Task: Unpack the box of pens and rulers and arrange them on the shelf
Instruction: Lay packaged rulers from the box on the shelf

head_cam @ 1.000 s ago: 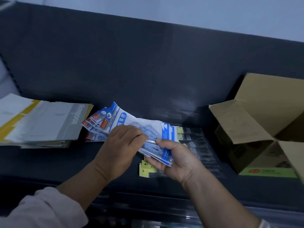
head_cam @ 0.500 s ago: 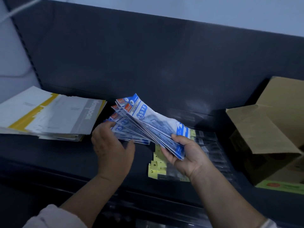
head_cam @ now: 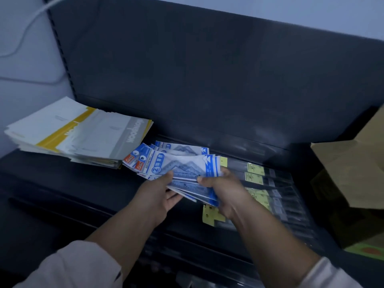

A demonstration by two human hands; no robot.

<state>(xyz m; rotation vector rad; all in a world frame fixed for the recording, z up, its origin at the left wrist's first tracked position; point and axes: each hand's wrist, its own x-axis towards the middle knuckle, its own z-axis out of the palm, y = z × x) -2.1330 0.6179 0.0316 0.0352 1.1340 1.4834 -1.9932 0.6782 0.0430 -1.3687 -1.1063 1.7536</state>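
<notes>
A fanned stack of blue-and-white ruler packets (head_cam: 182, 169) is held just above the dark shelf (head_cam: 62, 183). My right hand (head_cam: 224, 192) grips the stack's right end, thumb on top. My left hand (head_cam: 160, 192) holds the stack from below near its middle, fingers under the packets. A few more blue packets (head_cam: 178, 147) lie flat on the shelf behind the held ones. Clear packets with yellow header cards (head_cam: 268, 183) lie on the shelf to the right, partly hidden by my right hand.
A stack of white, grey and yellow notebooks (head_cam: 83, 134) lies at the shelf's left. An open cardboard box (head_cam: 349, 173) stands at the right edge. The shelf's dark back panel (head_cam: 197, 69) rises behind. A white cable (head_cam: 25, 34) hangs on the wall at upper left.
The fanned packets have come down from a raised tilt toward the shelf. My left hand has moved from the packets on the shelf to under the held stack.
</notes>
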